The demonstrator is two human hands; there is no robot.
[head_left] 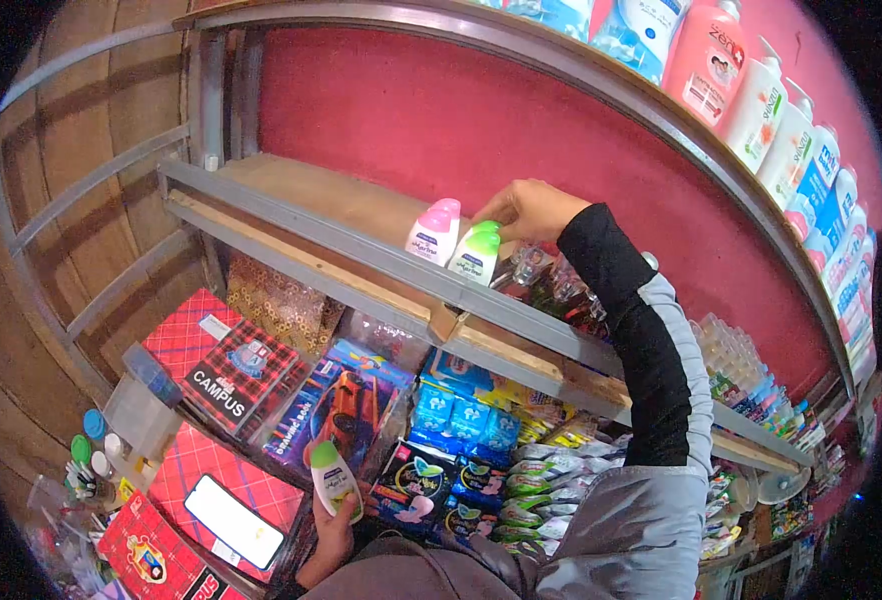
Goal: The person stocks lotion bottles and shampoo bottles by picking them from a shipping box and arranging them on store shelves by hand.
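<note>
My left hand (333, 535) is low in the view, its fingers wrapped round a white bottle (335, 485) with a green cap, tilted in front of my body. On the middle shelf, my right hand (533, 212) has its fingers closed at the cap of another green-capped white bottle (476, 255). A second green cap seems to sit just behind it, partly covered by my fingers. Beside it on the left, touching or nearly so, stand pink-capped bottles (434, 230), one behind another.
A metal rail (341, 235) edges the middle shelf. Above hangs a shelf with pump bottles (756, 110). Below lie CAMPUS notebooks (236, 375), a drawing book (336, 405), blue packs (466, 420), dark pad packs (416, 485) and a lit phone (236, 520).
</note>
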